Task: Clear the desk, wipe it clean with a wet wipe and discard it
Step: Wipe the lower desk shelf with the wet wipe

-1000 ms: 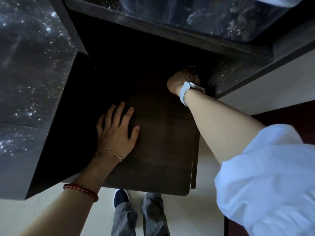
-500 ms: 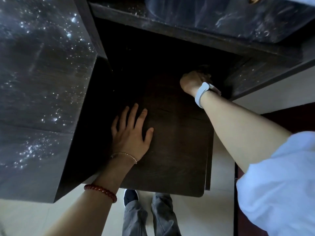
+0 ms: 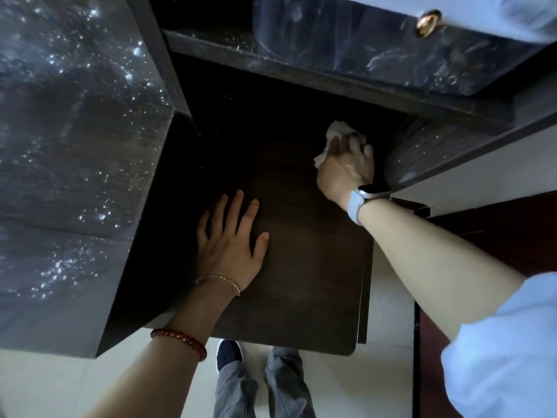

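Observation:
A dark wooden desk surface [image 3: 307, 282] fills the middle of the head view, set back between tall cabinets. My right hand [image 3: 346, 168] presses a crumpled white wet wipe [image 3: 330, 140] onto the far right part of the desk, close to the cabinet wall. The wipe pokes out above and to the left of the fingers. My left hand [image 3: 230, 245] lies flat on the desk's left side, fingers spread, holding nothing. Nothing else lies on the visible desk surface.
A glossy dark cabinet [image 3: 75, 161] stands to the left and another [image 3: 452, 152] at the right. A drawer front with a brass knob [image 3: 428, 22] hangs above the back. Below the desk's front edge are pale floor tiles [image 3: 382, 384] and my legs [image 3: 259, 384].
My right hand has come out of the dark back corner toward the front left, and the white wipe now shows under it. My left hand stays flat on the desk.

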{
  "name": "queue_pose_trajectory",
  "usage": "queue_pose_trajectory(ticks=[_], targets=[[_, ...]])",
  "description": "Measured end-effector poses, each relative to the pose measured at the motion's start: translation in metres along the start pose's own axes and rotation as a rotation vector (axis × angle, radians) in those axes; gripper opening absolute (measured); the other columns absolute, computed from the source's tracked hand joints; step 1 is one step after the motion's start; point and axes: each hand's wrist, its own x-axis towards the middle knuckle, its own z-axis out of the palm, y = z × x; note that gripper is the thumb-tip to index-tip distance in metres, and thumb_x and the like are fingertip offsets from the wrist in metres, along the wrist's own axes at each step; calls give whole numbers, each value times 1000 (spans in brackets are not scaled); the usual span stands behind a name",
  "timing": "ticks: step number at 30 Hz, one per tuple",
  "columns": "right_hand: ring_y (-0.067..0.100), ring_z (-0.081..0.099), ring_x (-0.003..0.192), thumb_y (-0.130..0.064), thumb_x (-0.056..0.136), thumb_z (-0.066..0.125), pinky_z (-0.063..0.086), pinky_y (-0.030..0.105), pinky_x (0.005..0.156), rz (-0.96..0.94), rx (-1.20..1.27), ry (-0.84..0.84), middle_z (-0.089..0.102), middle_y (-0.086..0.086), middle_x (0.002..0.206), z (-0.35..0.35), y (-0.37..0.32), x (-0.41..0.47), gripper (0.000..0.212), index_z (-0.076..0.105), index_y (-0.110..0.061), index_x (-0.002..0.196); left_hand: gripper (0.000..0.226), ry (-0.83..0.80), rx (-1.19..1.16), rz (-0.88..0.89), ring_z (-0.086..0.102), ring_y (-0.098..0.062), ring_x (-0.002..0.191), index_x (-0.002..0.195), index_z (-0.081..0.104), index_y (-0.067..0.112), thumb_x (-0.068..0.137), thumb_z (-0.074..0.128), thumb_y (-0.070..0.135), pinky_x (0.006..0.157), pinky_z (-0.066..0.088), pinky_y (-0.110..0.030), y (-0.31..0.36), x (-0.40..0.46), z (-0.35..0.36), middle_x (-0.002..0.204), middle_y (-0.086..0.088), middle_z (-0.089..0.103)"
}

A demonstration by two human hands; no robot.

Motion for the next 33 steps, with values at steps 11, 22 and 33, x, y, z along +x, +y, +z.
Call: queue_pose_trajectory(ticks=[11,22,33], targets=[[24,-10,142,-11,94,34,-6,30,114,-210,279,-93,-9,12,155,-6,-27,-4,62,0,-8,146,52,6,-21,-25,21,-22,131,132,41,18,85,33,39,106,12,-39,-8,-57,-3,141,-10,43],[15,-14,142,-1,88,34,-15,33,112,-708,142,-25,-10,2,156,27,-34,-111,72,-3,-22,146,54,-32,29,-202,42,-32,125,128,46,6,83,32,33,102,23,-40,-10,-97,-18,134,-17,50],[26,34,135,-12,75,33,15,41,110,-750,253,-43,39,9,145,59,-49,-215,63,36,-18,137,53,-133,-8,-179,50,-36,120,119,56,2,80,32,28,100,38,-42,-19,-122,-33,127,-19,56]])
